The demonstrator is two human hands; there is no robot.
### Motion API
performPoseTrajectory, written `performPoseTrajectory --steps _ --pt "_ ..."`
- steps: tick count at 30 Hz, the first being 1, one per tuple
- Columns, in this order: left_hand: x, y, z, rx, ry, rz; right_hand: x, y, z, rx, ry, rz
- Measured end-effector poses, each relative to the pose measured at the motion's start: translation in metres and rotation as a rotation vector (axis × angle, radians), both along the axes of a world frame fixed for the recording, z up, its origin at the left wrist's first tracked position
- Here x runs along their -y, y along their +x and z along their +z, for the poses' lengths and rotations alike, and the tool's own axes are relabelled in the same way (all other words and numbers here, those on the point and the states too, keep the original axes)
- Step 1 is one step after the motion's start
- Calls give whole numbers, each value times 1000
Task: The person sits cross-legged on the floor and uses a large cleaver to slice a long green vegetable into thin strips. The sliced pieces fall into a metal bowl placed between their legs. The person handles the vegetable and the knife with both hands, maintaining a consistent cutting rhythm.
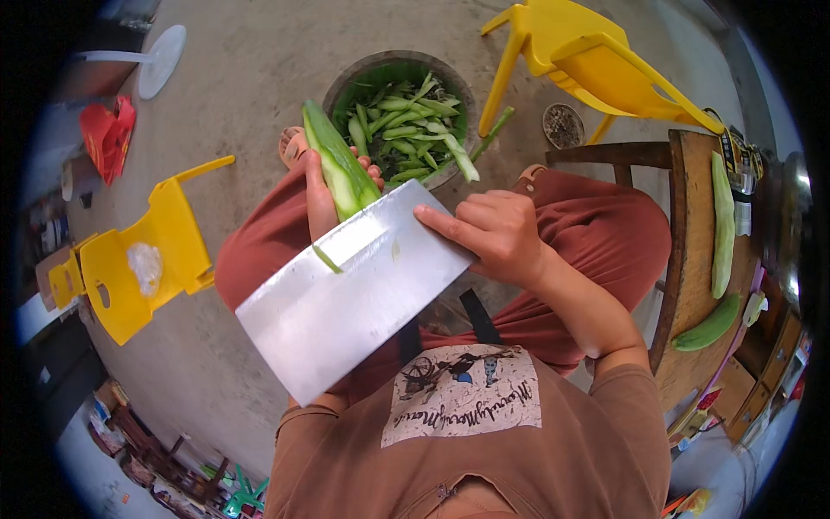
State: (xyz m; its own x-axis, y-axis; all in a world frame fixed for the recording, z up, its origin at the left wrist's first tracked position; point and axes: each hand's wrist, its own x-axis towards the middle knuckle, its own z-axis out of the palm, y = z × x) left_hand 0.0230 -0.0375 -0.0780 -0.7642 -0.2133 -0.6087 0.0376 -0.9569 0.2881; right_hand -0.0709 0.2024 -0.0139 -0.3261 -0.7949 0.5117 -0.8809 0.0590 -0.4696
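Note:
My left hand (321, 194) grips a partly peeled green cucumber or similar gourd (337, 165), its top pointing up and away from me. In my right hand (496, 233) is a broad metal cleaver (363, 292), the index finger stretched along its blade; the handle is hidden by the hand. The blade's far edge lies across the lower end of the gourd; whether it cuts in cannot be seen. A thin green peel strip (327, 259) clings to the blade, which hides most of my left forearm. Beyond my hands, a round basin (472, 87) holds many green peelings (405, 126).
At right, a wooden table (690, 259) carries a pale peeled gourd (721, 227) and an unpeeled green one (708, 324). Yellow plastic chairs stand at left (139, 253) and upper right (583, 48). A small bowl (563, 126) of dark bits sits on the floor (259, 58).

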Motion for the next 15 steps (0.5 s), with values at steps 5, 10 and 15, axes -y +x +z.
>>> performPoseTrajectory --steps 5,10,15 --pt "-4 1 2 -13 77 -33 -4 -7 -10 15 -18 -11" --pt "-9 -3 9 3 -72 -10 -2 -3 3 16 4 48" --pt "-8 1 9 -13 25 -28 -2 -4 -5 3 2 4"
